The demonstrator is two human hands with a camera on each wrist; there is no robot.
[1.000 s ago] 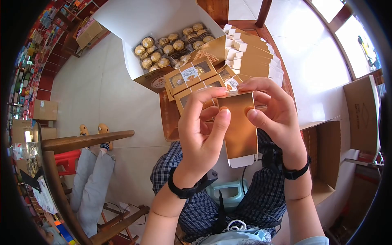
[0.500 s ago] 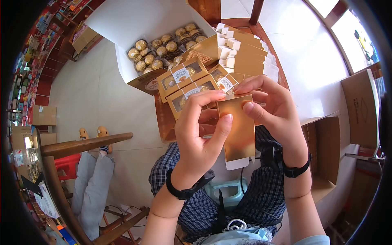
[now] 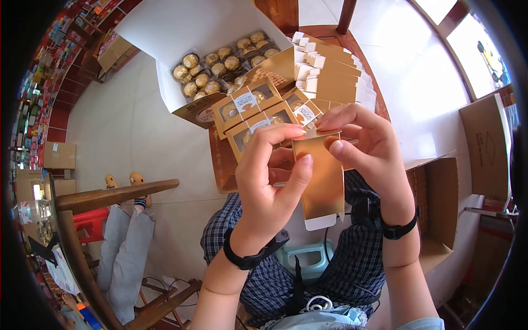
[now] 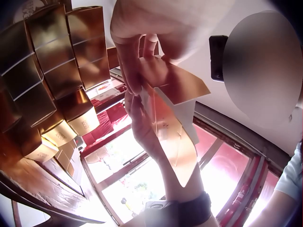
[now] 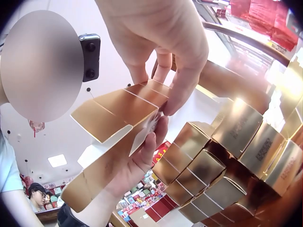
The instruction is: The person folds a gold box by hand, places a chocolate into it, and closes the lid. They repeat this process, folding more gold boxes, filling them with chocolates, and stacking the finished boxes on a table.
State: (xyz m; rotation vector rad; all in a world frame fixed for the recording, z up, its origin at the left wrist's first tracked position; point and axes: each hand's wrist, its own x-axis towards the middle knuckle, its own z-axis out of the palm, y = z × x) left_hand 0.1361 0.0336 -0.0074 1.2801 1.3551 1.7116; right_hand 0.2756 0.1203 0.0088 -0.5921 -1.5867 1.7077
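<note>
A small gold cardboard box (image 3: 322, 187) is held up in front of the lap by both hands. My left hand (image 3: 269, 173) grips its left side, thumb on the gold face and index fingertip at the far end. From the other side my right hand (image 3: 374, 146) pinches the far right corner between thumb and fingers. At the near end a pale flap (image 3: 320, 222) sticks out unfolded, and the right wrist view shows the gold panels (image 5: 125, 106) spread apart there. Fingers partly hide the far end.
Windowed chocolate boxes (image 3: 247, 104) lie on the wooden stool (image 3: 224, 173), beside a large white carton (image 3: 162, 82) of gold-wrapped chocolates (image 3: 217, 69). Flattened gold boxes (image 3: 335, 77) are stacked at right. An open brown carton (image 3: 440, 203) stands on the right; another person's legs (image 3: 124, 242) show left.
The head view has turned slightly, shifting the stool and its boxes left in the picture. My right thumb has moved a little up along the box's edge; both hands keep hold of it.
</note>
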